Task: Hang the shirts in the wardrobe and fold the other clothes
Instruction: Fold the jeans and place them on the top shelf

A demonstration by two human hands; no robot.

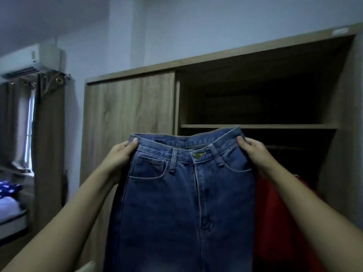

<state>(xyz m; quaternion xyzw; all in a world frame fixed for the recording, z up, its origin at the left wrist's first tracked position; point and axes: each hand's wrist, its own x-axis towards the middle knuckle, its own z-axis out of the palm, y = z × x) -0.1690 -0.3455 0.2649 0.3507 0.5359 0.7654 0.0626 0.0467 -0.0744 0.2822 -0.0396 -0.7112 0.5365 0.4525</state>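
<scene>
I hold a pair of blue jeans [182,203] up in front of me by the waistband, front side facing me, legs hanging down out of view. My left hand [119,156] pinches the waistband's left corner. My right hand [253,152] pinches the right corner. Behind the jeans stands the wooden wardrobe [129,114], its right half open and dark inside. A red garment [279,218] hangs in the open part, behind my right forearm.
A shelf [259,126] crosses the open wardrobe just above the jeans. The sliding door covers the left half. At far left are brown curtains [47,146], an air conditioner [29,61] and the corner of a bed [9,209].
</scene>
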